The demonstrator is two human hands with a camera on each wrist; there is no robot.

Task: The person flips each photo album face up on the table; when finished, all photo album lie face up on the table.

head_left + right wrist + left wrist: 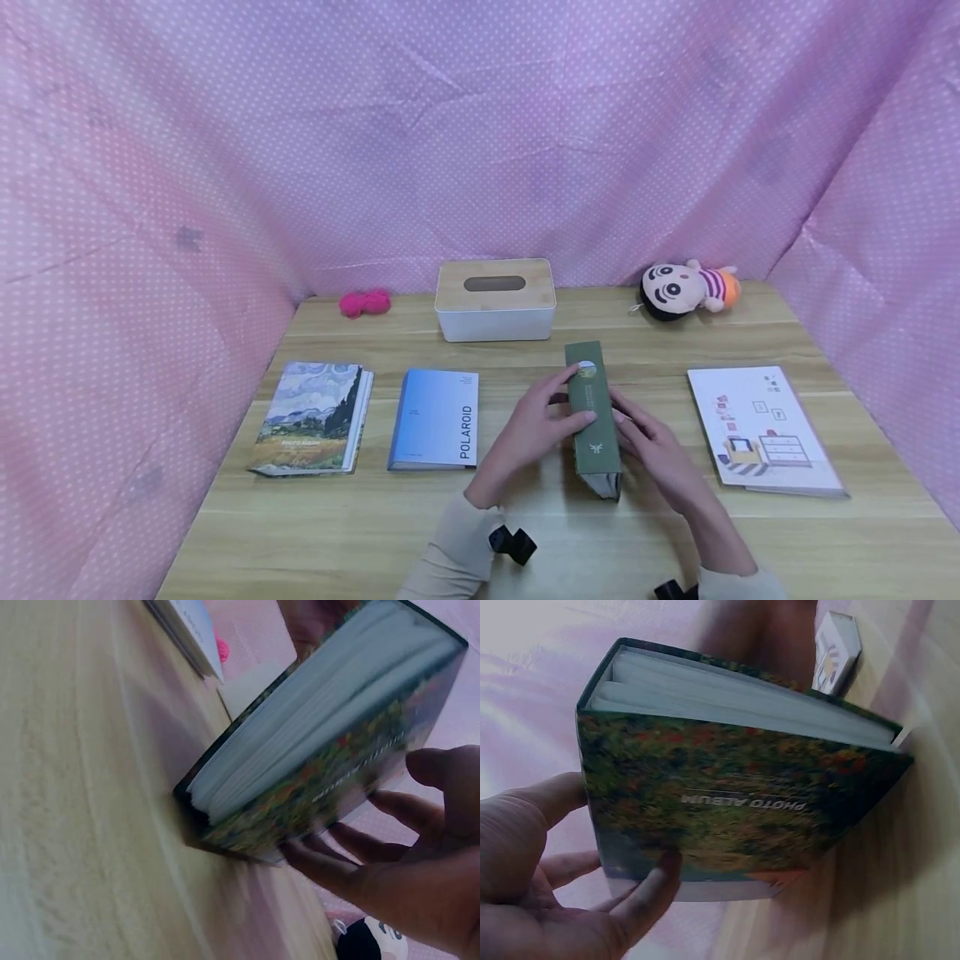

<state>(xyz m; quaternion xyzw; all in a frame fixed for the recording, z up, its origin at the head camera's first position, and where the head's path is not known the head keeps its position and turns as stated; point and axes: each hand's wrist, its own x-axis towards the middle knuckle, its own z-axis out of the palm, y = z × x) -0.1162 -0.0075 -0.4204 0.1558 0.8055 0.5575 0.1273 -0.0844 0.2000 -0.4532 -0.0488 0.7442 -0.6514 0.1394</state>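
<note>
A thick photo album (pixel 597 417) stands on edge, its green spine turned up and its page edges facing me. My left hand (pixel 532 425) grips it from the left, with thumb and index finger over the spine. In the left wrist view, another finger lies on the flowery cover, where "PHOTO ALBUM" (pixel 742 801) is printed. From the right, my right hand (pixel 660 458) rests its spread fingers against the other cover (pixel 315 795). Its thumb and fingers all lie on that one side. The album's lower edge is close at the tabletop.
Left of the hands lie a blue Polaroid album (pixel 438 417) and a landscape-covered album (pixel 311 417). A white illustrated album (pixel 765 429) lies on the right. Along the back are a pink bundle (pixel 365 303), a tissue box (pixel 495 323) and a doll (pixel 686 289), before a pink dotted curtain (pixel 480 133).
</note>
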